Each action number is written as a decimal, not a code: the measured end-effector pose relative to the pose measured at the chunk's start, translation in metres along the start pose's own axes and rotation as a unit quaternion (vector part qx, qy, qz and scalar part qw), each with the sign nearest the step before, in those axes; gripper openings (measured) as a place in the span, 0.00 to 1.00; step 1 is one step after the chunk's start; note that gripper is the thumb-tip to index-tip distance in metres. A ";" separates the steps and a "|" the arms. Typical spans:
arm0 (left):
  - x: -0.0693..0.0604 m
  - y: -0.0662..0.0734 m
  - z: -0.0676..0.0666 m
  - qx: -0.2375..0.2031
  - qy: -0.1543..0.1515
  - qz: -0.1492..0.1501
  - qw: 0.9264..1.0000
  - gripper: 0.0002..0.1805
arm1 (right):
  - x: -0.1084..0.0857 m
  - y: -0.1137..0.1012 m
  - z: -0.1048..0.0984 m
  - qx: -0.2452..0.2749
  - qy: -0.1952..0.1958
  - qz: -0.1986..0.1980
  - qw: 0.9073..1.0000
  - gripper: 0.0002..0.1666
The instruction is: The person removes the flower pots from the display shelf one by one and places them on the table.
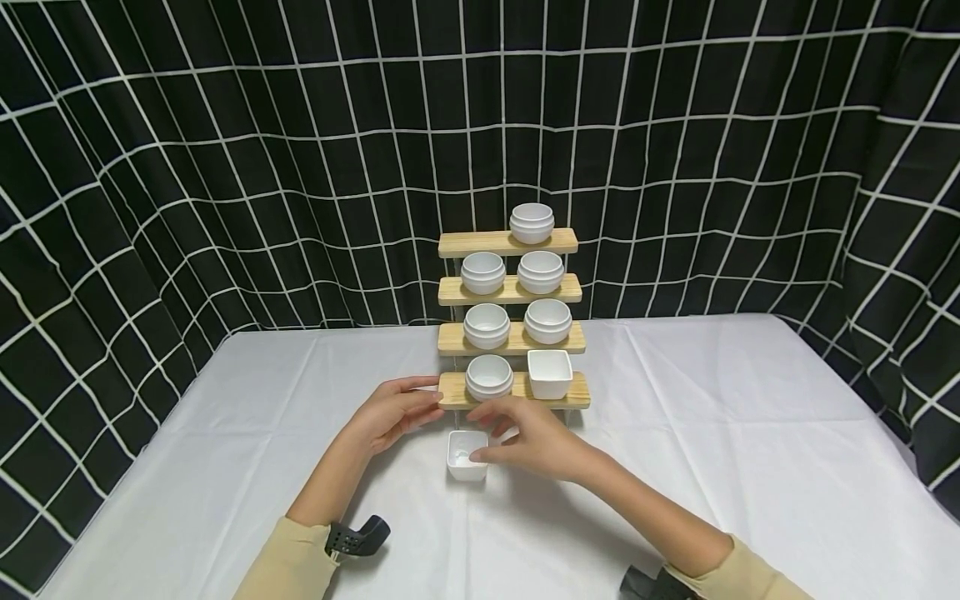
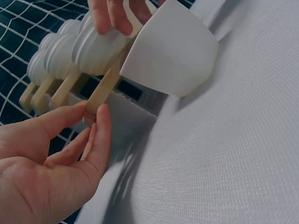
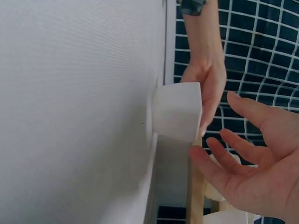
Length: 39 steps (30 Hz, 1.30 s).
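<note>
Left hand (image 1: 395,412) pinches the left end of the lowest board (image 1: 521,390). Right hand (image 1: 534,439), fingers spread, grips nothing; it is at the square cup (image 1: 464,468), on the tabletop (image 1: 300,442) before the board. Advise: pinch opposite walls, lift level, board steadied.

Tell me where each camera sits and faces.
Head: on the head, facing forward and down at the stepped stand; left hand and right hand show.
Left wrist: worn there, facing the left hand; right fingers show.
Right wrist: worn there, facing the right hand; left hand and forearm show.
All share the front square bowl.
</note>
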State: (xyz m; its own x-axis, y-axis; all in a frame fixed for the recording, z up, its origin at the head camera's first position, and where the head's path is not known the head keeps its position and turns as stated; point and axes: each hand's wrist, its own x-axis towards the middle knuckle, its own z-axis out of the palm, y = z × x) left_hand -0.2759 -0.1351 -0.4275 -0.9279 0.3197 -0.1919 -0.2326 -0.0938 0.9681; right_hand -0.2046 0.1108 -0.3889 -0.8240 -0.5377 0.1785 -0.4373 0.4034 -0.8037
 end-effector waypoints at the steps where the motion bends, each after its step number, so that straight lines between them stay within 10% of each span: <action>1: 0.000 0.000 0.000 0.000 0.000 0.000 1.000 0.27 | 0.000 0.000 -0.001 -0.001 -0.001 0.001 1.000 0.26; 39: 0.002 0.001 0.001 -0.003 0.000 0.001 1.000 0.28 | -0.011 -0.021 -0.054 -0.003 0.049 0.005 0.999 0.21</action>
State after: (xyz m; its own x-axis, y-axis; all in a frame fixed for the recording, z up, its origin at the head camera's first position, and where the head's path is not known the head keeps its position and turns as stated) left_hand -0.2772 -0.1335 -0.4264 -0.9286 0.3190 -0.1897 -0.2320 -0.1002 0.9675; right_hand -0.2059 0.1479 -0.3432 -0.8595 -0.4587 0.2254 -0.4311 0.4135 -0.8020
